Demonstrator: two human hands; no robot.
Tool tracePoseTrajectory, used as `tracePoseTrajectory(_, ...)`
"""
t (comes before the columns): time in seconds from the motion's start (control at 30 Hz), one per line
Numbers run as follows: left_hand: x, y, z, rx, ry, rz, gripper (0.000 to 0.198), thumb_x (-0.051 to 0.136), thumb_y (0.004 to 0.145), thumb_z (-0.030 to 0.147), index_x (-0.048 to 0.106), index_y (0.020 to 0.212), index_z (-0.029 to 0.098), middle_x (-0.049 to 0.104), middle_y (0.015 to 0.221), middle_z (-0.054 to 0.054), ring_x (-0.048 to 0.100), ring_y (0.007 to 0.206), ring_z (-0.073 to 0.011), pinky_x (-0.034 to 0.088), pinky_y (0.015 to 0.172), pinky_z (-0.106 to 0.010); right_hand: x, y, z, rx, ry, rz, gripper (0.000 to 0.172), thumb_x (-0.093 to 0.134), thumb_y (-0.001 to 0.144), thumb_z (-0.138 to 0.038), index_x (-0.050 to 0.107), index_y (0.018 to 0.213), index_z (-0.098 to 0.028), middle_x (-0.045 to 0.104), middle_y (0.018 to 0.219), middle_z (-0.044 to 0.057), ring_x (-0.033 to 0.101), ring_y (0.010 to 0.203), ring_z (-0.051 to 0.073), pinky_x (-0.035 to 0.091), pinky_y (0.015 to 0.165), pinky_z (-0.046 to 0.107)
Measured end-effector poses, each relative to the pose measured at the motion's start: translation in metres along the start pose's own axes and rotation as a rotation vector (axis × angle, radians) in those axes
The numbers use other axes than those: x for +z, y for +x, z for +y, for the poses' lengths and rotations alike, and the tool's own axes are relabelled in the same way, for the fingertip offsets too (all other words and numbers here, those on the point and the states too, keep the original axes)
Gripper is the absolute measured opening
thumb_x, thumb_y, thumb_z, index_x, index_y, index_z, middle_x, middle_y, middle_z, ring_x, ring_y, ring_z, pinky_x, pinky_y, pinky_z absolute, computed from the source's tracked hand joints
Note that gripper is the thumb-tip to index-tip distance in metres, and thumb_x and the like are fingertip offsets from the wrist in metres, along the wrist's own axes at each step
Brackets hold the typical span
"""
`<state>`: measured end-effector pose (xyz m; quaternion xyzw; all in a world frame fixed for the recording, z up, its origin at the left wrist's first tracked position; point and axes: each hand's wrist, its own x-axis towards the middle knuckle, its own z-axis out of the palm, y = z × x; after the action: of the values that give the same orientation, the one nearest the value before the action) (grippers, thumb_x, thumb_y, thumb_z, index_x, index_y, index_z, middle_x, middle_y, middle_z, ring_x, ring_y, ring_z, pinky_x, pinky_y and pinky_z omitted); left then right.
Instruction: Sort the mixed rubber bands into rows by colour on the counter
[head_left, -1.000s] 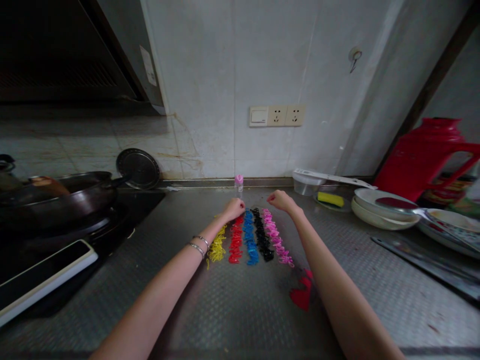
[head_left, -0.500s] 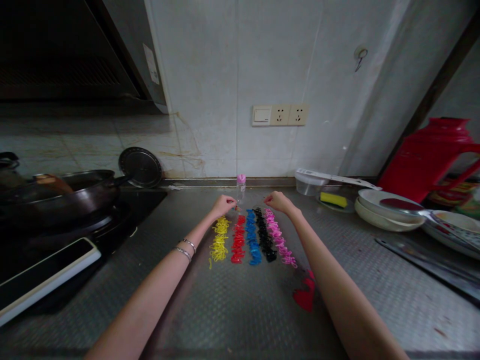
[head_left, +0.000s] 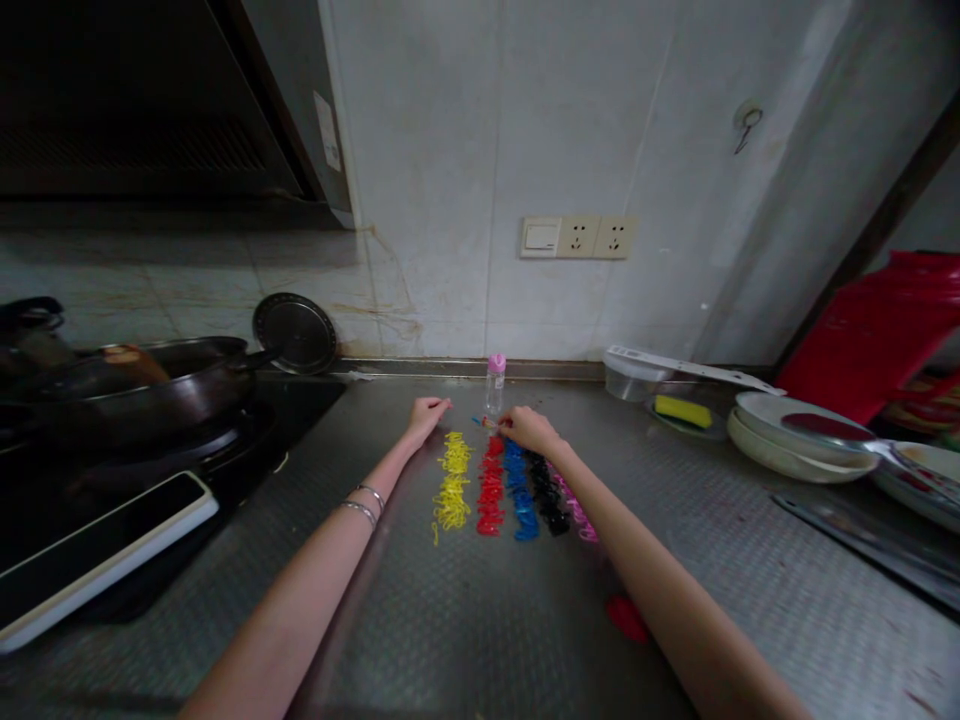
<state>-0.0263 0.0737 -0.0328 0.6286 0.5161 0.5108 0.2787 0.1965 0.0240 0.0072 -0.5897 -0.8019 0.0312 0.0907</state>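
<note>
My left hand (head_left: 429,416) hovers just beyond the yellow rubber bands (head_left: 453,485), its thumb and fingers pinched; anything between them is too small to make out. My right hand (head_left: 526,428) reaches in from the right, fingertips together at a small mixed heap of rubber bands (head_left: 486,423). What they grip there is hidden. Behind the heap stands a clear bottle with a pink cap (head_left: 496,382). Red bands (head_left: 491,490), blue bands (head_left: 520,492) and black bands (head_left: 549,492) lie in rows. My right forearm partly covers the pink bands (head_left: 579,508).
A red heart-shaped piece (head_left: 627,618) lies partly under my right forearm. To the left are a pan (head_left: 165,385) on the hob and a white-edged device (head_left: 105,560). Rightward sit a plastic tub (head_left: 634,377), a yellow sponge (head_left: 682,411), stacked dishes (head_left: 795,445) and a red flask (head_left: 870,330).
My right hand has moved left, from beyond the pink and black rows to the mixed heap. My left hand has drawn back left from that heap. The view has shifted slightly.
</note>
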Motion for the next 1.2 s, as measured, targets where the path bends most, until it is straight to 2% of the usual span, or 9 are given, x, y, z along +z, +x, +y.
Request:
tracePoseTrajectory(0.1,0.000,-0.001,0.002,0.018,0.026,-0.032,0.039,0.051,0.067,0.046,0.066,0.066,0.010,0.042,0.042,0.003,0.036,0.045,-0.0080,0.025,0.048,-0.021,0.002,0.005,-0.004,0.006,-0.009,0.003,0.035,0.040,0.081,-0.044,0.064,0.097,-0.025,0.065,0.093,0.007,0.059,0.087,0.020,0.043,0.070,0.025)
tracePoseTrajectory(0.5,0.001,-0.002,-0.001,0.032,0.096,-0.041,0.039,0.050,0.068,0.045,0.067,0.067,0.010,0.045,0.042,0.003,0.036,0.044,-0.0087,0.024,0.047,-0.022,0.005,0.016,-0.014,0.038,-0.087,0.004,0.027,0.044,0.079,-0.033,0.065,0.091,-0.022,0.064,0.095,0.009,0.059,0.087,0.020,0.044,0.071,0.027)
tracePoseTrajectory(0.73,0.001,-0.002,-0.002,0.019,0.113,-0.051,0.037,0.050,0.069,0.042,0.067,0.066,0.010,0.046,0.043,0.002,0.037,0.045,-0.0089,0.025,0.047,-0.021,-0.003,0.011,-0.011,0.067,-0.088,0.013,0.025,0.045,0.079,-0.027,0.065,0.091,-0.022,0.064,0.095,0.008,0.059,0.086,0.018,0.043,0.070,0.023)
tracePoseTrajectory(0.83,0.001,-0.002,-0.002,0.017,0.113,-0.043,0.036,0.050,0.068,0.042,0.067,0.066,0.010,0.046,0.042,0.003,0.037,0.044,-0.0088,0.024,0.047,-0.022,-0.011,0.006,0.007,0.072,-0.040,0.048,0.026,0.044,0.079,-0.029,0.067,0.091,-0.023,0.065,0.093,0.008,0.059,0.086,0.018,0.042,0.068,0.021)
tracePoseTrajectory(1.07,0.001,-0.004,0.001,-0.005,0.123,-0.037,0.036,0.050,0.068,0.042,0.067,0.065,0.011,0.046,0.042,0.002,0.037,0.043,-0.0084,0.025,0.047,-0.022,-0.015,-0.016,0.078,0.156,0.079,0.138,0.028,0.048,0.077,-0.037,0.068,0.089,-0.023,0.067,0.083,0.005,0.060,0.079,0.017,0.041,0.063,0.020)
tracePoseTrajectory(1.2,0.002,-0.004,0.004,-0.011,0.136,-0.038,0.035,0.051,0.068,0.042,0.067,0.065,0.011,0.047,0.043,0.002,0.037,0.043,-0.0084,0.024,0.046,-0.021,-0.011,-0.023,0.095,0.198,0.097,0.159,0.026,0.050,0.075,-0.037,0.069,0.088,-0.024,0.067,0.086,0.004,0.060,0.080,0.018,0.042,0.062,0.021)
